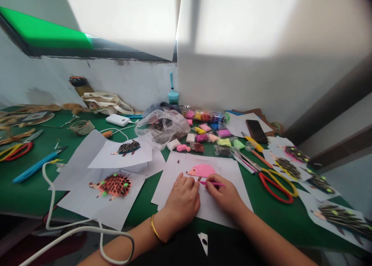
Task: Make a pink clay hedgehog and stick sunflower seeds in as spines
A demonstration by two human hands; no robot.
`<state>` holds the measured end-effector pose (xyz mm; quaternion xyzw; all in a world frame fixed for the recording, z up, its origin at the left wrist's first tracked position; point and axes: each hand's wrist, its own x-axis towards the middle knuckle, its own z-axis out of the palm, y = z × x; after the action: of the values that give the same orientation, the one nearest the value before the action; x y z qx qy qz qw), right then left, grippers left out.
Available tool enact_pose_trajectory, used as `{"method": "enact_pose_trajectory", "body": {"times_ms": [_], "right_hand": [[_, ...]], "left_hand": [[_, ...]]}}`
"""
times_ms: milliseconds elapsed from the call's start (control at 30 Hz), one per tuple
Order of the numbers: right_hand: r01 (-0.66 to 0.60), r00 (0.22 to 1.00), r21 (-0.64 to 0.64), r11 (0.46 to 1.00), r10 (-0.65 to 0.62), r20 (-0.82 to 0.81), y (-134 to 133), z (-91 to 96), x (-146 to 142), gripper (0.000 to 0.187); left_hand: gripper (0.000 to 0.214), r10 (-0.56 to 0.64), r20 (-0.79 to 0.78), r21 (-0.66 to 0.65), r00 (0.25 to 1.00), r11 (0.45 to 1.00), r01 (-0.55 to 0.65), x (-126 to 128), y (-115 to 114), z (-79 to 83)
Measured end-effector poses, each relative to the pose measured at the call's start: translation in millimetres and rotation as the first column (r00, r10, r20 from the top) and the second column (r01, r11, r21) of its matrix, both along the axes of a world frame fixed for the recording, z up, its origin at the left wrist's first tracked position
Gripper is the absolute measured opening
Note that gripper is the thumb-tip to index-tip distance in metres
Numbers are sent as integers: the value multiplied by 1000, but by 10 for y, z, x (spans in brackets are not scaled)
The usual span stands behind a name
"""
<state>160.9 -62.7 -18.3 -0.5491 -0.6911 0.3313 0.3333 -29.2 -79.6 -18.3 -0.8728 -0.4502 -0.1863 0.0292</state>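
A flat pink clay hedgehog body (202,170) with a pale snout and dark nose lies on a white sheet of paper (241,196) in front of me. My right hand (223,194) pinches a slim pink modelling tool (213,183), its tip by a small brown clay piece (199,178) just below the body. My left hand (183,196) rests on the paper, fingers laid down close together just below the snout; its thumb is partly hidden. A tiny brown bit (178,161) lies on the sheet left of the snout.
Bagged coloured clay (223,133) and a plastic bag (162,126) lie behind the paper. Scissors (276,184), a phone (256,131) and several hedgehog pictures (290,169) are on the right. A finished-looking hedgehog (114,184), a blue pen-like tool (36,167) and a white cable (52,204) are left.
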Motion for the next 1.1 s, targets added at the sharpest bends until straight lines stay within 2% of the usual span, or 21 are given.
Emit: {"method": "enact_pose_trajectory", "body": {"times_ms": [700, 900, 1100], "right_hand": [[5, 1000, -8, 1000, -5, 4, -14, 11, -1, 17], [18, 998, -17, 1000, -19, -62, -16, 30, 9, 18], [33, 994, -35, 999, -37, -100, -28, 48, 25, 19]], "left_hand": [[27, 10, 11, 11, 1000, 1000, -10, 3, 0, 0], [23, -1, 18, -18, 1000, 1000, 1, -1, 4, 20], [42, -5, 9, -1, 1000, 1000, 5, -4, 21, -10]]}}
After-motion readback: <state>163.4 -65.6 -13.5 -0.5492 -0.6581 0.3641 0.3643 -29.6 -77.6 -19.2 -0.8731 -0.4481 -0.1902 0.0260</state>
